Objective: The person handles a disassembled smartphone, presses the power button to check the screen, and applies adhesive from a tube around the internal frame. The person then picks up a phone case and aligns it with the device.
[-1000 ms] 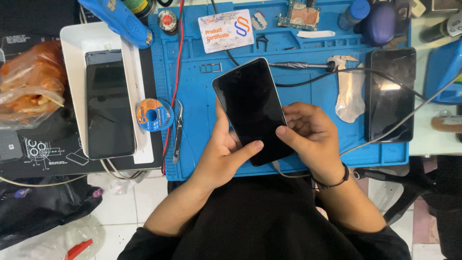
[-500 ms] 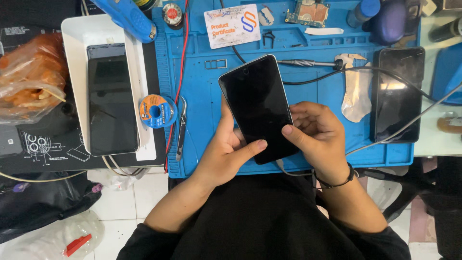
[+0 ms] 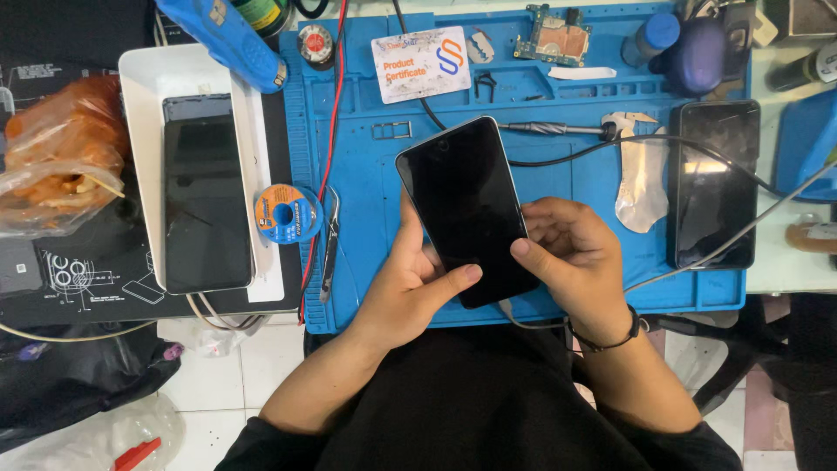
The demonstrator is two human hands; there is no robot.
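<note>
We keep the smartphone (image 3: 466, 209) gripped in both hands; left hand (image 3: 410, 292) thumb now presses its lower screen, right hand (image 3: 571, 257) fingers (image 3: 545, 228) clasp the edge.

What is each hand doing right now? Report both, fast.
Left hand: closed on the black phone, thumb across its lower screen.
Right hand: fingers curled around the phone's right edge, holding it.

Phone (image 3: 466, 209) glass glossy blk; mat (image 3: 366, 174) matt blue rubber; bag (image 3: 52, 166) crinkly plastic.
</note>
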